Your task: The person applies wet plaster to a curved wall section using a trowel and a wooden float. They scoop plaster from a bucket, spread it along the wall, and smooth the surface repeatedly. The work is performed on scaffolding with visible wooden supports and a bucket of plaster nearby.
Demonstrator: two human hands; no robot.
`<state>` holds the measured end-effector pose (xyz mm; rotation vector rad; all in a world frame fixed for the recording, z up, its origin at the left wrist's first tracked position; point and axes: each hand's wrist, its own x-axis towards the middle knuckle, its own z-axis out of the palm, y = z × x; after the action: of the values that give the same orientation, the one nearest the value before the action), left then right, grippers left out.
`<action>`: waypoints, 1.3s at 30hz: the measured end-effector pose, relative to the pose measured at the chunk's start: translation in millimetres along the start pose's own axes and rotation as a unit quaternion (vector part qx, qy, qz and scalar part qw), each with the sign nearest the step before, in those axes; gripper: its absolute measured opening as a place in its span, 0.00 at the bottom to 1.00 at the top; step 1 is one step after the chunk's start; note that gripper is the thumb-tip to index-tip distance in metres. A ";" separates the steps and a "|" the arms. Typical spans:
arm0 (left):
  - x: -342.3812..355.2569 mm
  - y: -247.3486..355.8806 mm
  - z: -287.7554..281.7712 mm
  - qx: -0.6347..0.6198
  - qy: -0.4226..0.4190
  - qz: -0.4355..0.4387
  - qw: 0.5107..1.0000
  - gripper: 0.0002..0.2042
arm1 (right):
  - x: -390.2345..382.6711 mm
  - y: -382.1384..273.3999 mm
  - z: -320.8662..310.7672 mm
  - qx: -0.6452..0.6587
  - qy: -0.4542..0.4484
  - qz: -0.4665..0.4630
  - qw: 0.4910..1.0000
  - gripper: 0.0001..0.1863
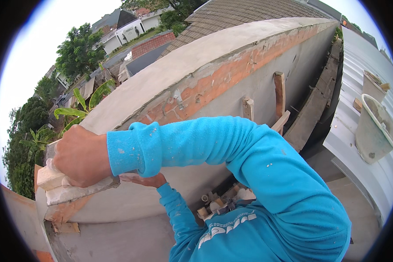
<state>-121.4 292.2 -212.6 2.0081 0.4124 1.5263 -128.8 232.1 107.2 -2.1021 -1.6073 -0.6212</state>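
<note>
My right arm, in a turquoise sleeve, reaches across to the left. At the near left end of the plastered wall (205,54), my right hand (81,157) is closed in a fist around a wooden float (50,178), a pale block smeared with plaster. My fingers cover much of the float. Under the right sleeve, my left hand (145,180) is held against the wall's near side, just below its top edge. The sleeve hides part of this hand, and its fingers do not show clearly. Smooth grey plaster covers the wall's top, with bare orange brick (214,85) along its side.
Wooden props (279,96) stick up beside the wall. Planks (312,113) run along the gap to its right. On the corrugated metal roof (347,83) stand two plaster-stained buckets (373,129). Below my chest lie several small items (222,203). Trees and houses lie beyond the wall.
</note>
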 end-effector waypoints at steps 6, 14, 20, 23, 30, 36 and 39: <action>-21.7 -1.1 -119.3 -0.194 -0.147 -0.162 0.956 0.35 | -78.3 -19.4 35.5 0.497 0.096 0.022 0.862 0.31; -53.5 8.0 -194.4 -0.590 -0.127 -0.466 0.647 0.29 | -273.1 -37.5 211.2 0.725 -0.036 0.241 0.645 0.33; -97.4 19.5 -192.6 -0.625 -0.082 -0.453 0.630 0.28 | -271.3 -54.8 164.4 0.808 -0.120 0.346 0.463 0.30; -84.5 44.1 -206.3 -0.624 -0.066 -0.439 0.644 0.27 | -280.5 -47.6 150.4 0.732 -0.163 0.293 0.593 0.29; -57.9 20.2 -283.7 -0.459 0.069 -0.396 0.792 0.23 | -300.6 7.4 144.5 0.651 0.027 0.420 0.631 0.26; -5.0 14.6 -321.8 -0.357 0.136 -0.346 0.857 0.20 | -308.6 50.3 93.8 0.211 0.433 0.486 0.729 0.24; 29.7 -5.6 -343.9 -0.264 0.149 -0.387 0.871 0.20 | -309.2 80.7 89.8 0.036 0.517 0.464 0.719 0.24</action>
<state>-438.5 401.9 -131.4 0.9866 0.7226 1.2241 -113.8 22.9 -150.1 -1.6095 0.0841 -1.0117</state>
